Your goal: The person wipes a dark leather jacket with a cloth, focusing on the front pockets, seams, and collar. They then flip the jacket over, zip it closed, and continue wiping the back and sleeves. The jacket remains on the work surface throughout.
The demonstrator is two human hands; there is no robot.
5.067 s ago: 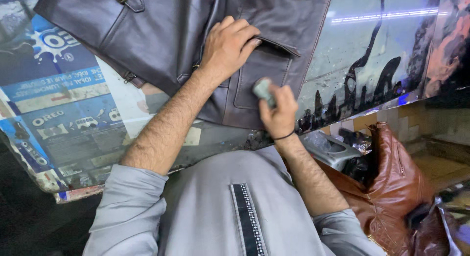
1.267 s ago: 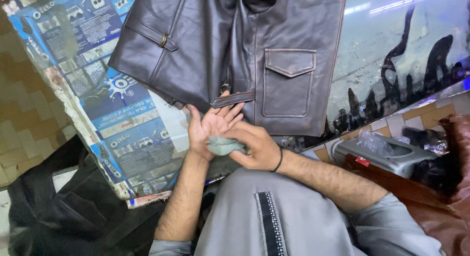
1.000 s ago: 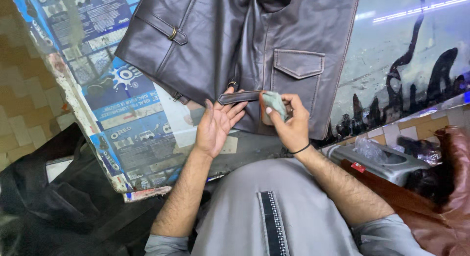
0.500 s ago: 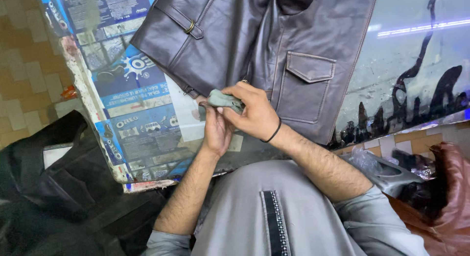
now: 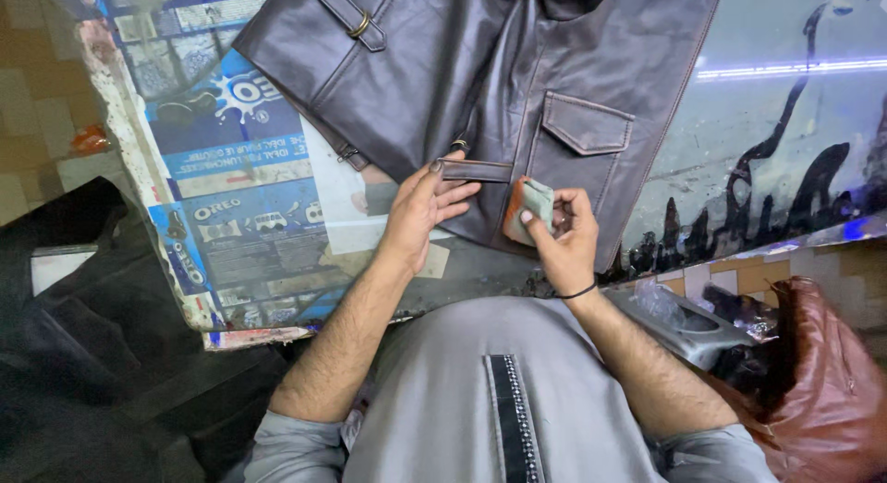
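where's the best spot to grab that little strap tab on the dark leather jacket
Take the strap tab at its free left end, pinching top and bottom edges, coming from the left. It lies flat and horizontal on the leather jacket, its right end apparently joined by the pocket; the left hand already touches that end. The right hand holds a small pad.

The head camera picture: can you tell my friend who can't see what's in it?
A person's left hand presses a narrow strap on a dark brown leather jacket spread flat, while the right hand holds a small grey-green pad with an orange edge against the jacket, below its flap pocket. Blue printed cardboard lies under the jacket, and a reddish-brown leather bag sits at lower right.
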